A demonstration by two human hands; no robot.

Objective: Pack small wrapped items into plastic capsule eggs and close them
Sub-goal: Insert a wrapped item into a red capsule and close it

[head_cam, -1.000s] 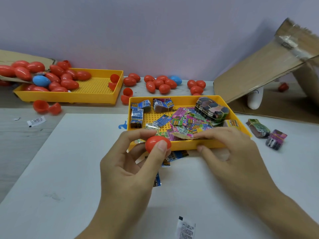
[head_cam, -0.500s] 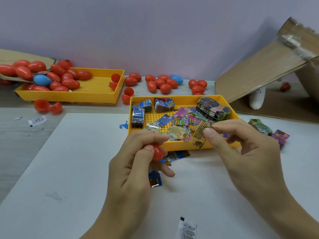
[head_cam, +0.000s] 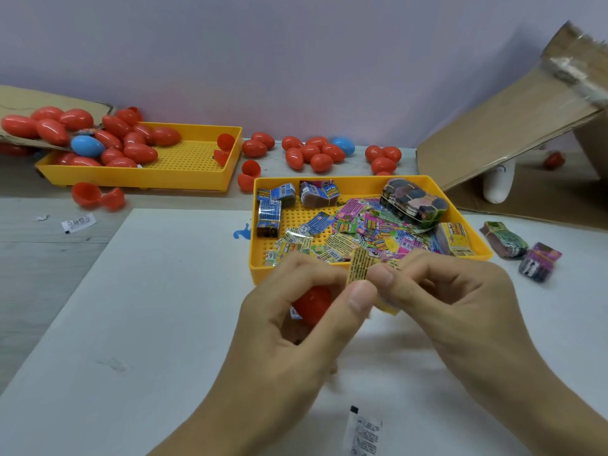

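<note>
No print can be read for certain. A clear wrapper (head_cam: 302, 230) in the yellow tray (head_cam: 368, 182) shows what looks like "6+"; the white sachet (head_cam: 363, 434) carries print too small to read.

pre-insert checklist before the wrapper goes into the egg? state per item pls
1. Red egg half held in left hand: ok.
2. Yellow wrapped item pinched by right hand fingers, left thumb also on it: ok.
3. Egg opening facing the item: cannot tell, hidden by fingers.
4. Item folded small enough to fit: cannot tell.
5. Matching egg half within reach: cannot tell; loose red halves lie far left.
6. Supply tray stocked: ok.
</note>
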